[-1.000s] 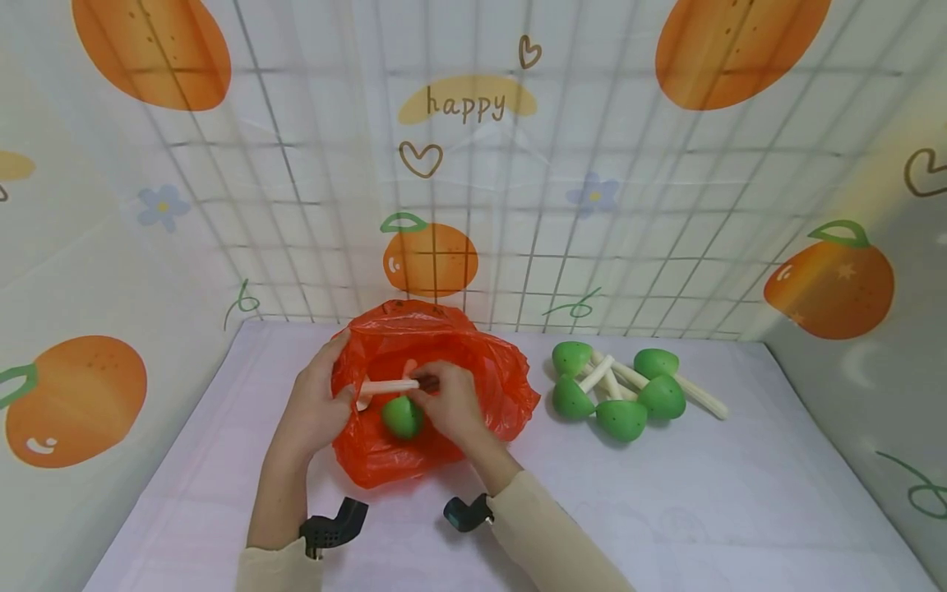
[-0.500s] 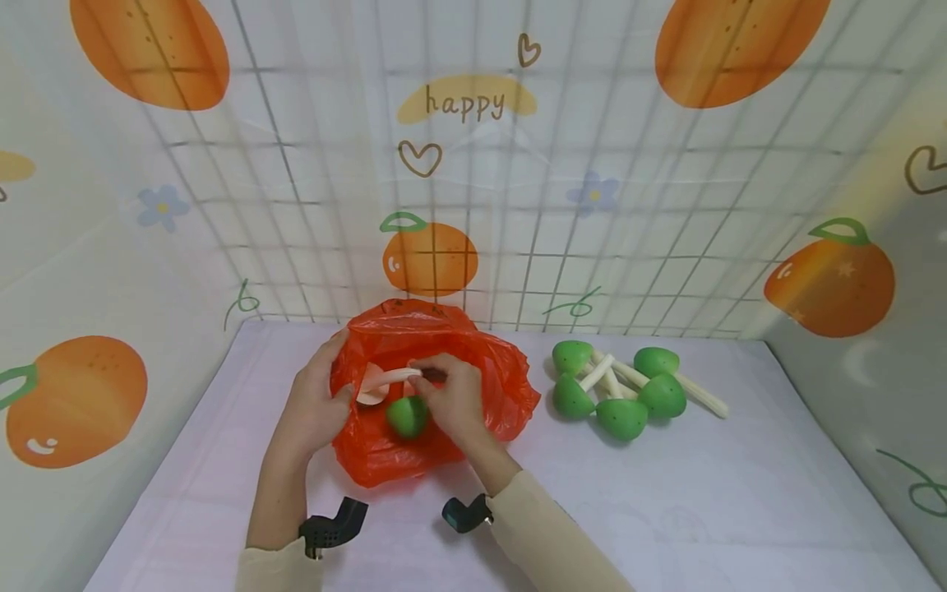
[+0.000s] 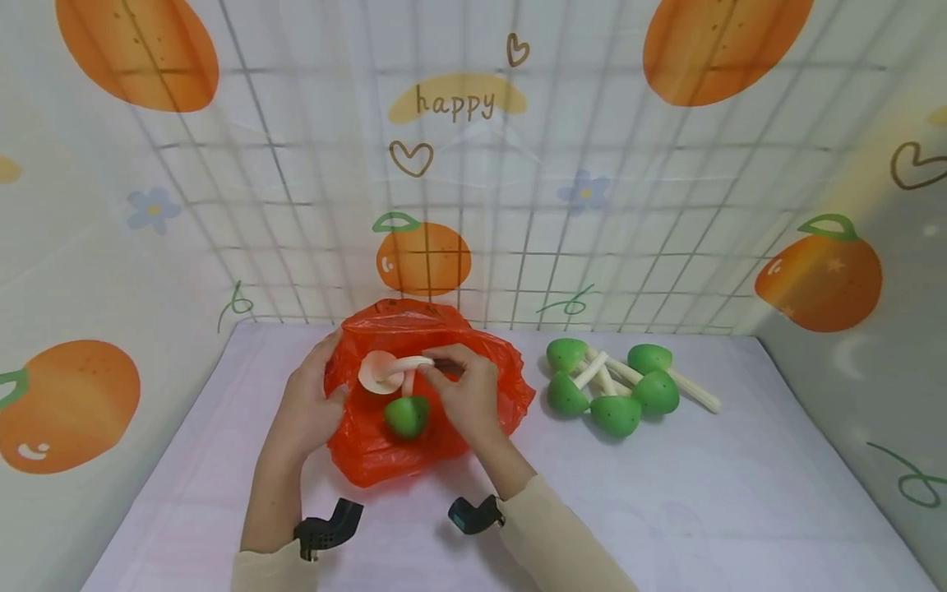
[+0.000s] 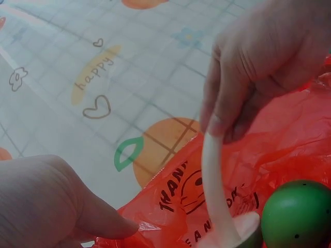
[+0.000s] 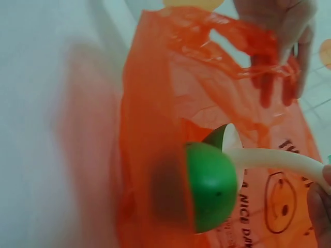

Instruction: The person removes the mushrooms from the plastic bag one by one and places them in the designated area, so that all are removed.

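A red plastic bag lies with its mouth spread wide. My left hand grips its left rim, thumb on the inner side and fingers outside; the right wrist view shows those fingers through the thin plastic. My right hand pinches the stem tip of a toy mushroom over the bag's mouth. Its pale gill side faces up, and its curved white stem bends toward my fingertips. Just nearer me inside the bag sits a second toy mushroom with a green, dark-dotted cap.
To the right of the bag, several green-capped toy mushrooms lie in a loose cluster, their white stems crossing. A pale cloth covers the table. Behind it stands a wire grid draped with an orange-printed curtain.
My right hand has moved slightly up and right, still pinching the mushroom stem. The held mushroom's cap has come into view from behind the bag's left rim. My left hand stays on the rim.
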Available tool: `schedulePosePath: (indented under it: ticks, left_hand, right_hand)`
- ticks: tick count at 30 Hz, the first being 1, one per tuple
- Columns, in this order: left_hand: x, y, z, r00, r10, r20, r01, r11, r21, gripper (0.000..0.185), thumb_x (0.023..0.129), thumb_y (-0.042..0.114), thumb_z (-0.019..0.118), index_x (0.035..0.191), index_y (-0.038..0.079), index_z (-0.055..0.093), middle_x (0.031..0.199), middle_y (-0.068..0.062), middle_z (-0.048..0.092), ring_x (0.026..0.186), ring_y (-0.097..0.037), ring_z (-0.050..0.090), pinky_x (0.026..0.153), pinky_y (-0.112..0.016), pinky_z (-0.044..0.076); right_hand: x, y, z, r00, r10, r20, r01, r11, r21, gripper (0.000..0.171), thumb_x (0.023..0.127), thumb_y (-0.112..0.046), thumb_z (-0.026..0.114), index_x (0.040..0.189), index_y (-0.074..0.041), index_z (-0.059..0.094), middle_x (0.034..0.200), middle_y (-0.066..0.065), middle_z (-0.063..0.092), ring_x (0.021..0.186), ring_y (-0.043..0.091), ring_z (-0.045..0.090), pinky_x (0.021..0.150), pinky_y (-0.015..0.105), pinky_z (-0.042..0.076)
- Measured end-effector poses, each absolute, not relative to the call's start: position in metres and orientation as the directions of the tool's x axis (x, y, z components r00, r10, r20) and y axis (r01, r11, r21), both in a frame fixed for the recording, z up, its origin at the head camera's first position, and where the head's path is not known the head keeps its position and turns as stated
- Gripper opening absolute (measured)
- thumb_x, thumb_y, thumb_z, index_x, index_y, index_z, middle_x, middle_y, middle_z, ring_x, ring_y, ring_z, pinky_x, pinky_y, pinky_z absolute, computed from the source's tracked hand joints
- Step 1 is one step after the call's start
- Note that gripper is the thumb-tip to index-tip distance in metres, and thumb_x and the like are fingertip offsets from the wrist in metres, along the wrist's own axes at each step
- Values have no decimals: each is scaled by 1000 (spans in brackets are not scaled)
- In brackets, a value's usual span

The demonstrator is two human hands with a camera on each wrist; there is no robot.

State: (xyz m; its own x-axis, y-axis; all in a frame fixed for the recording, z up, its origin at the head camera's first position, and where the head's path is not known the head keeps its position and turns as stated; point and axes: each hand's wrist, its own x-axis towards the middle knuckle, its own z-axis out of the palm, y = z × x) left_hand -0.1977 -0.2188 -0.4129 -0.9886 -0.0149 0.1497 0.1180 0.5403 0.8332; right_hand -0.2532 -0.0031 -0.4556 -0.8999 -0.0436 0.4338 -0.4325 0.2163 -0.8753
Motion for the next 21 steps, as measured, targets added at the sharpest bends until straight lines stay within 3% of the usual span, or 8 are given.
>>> schedulePosePath:
  ticks: [12, 21]
  left_hand:
    - [-198, -218, -413, -988, -16, 152, 120, 533, 838, 76, 99, -8, 57, 167, 8, 26, 167, -14, 35, 148, -40, 39, 110, -59, 46]
    - [-197, -216, -415, -985, -8, 170, 143, 506, 851, 78, 98, -8, 60, 167, 9, 27, 164, -14, 40, 142, -39, 45, 104, -57, 52]
  right_hand:
    - [-234, 20, -429, -892, -12, 451, -448, 150, -881, 22, 87, -3, 84, 110, -3, 81, 100, 8, 78, 93, 24, 75, 88, 43, 63]
    - [-222, 46, -411, -873, 17, 487, -482, 114, -869, 22, 87, 2, 83, 109, -2, 81, 102, 11, 78, 92, 24, 74, 87, 32, 62]
